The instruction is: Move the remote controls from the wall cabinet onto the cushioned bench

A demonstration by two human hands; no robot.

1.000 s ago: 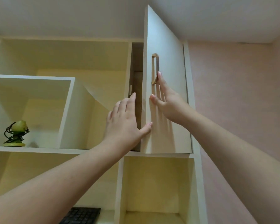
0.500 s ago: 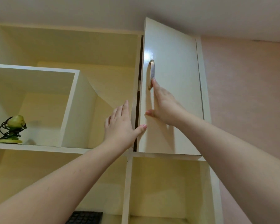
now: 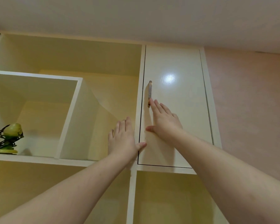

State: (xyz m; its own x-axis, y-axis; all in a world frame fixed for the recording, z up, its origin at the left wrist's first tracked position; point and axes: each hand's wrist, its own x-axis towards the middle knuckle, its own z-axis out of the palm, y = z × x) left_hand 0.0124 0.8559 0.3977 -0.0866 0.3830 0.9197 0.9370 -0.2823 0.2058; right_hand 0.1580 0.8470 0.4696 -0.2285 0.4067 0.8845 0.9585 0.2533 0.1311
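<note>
Both bare forearms reach upward and forward from the lower corners of the view, converging toward the middle. The left hand (image 3: 123, 139) is raised with its back to the camera, its four fingers straight, close together and pointing up, the thumb spread out to the right. The right hand (image 3: 164, 122) sits slightly higher and just to the right of it, palm facing away, fingers extended and angled up and to the left, the thumb jutting out leftward. The two thumbs lie near each other but apart. Neither hand curls around or pinches anything.
</note>
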